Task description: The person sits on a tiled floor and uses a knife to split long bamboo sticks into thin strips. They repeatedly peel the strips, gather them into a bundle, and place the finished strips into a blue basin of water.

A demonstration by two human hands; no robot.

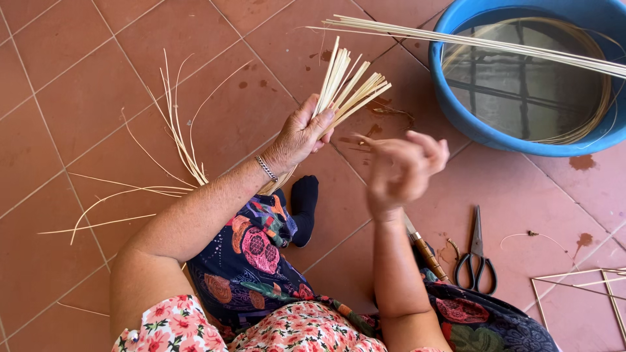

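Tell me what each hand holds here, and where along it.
The left hand grips a bundle of pale reed strips around its middle, ends fanning above. The right hand is blurred; no hold can be told.

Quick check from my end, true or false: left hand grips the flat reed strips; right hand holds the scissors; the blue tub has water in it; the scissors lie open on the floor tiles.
1. The left hand grips the bundle of flat reed strips: true.
2. The right hand holds the scissors: false; they lie on the floor, and the hand is blurred, with no tool visible in it.
3. The blue tub holds water: true, with coiled reeds in it.
4. The scissors lie open: false; blades are closed.
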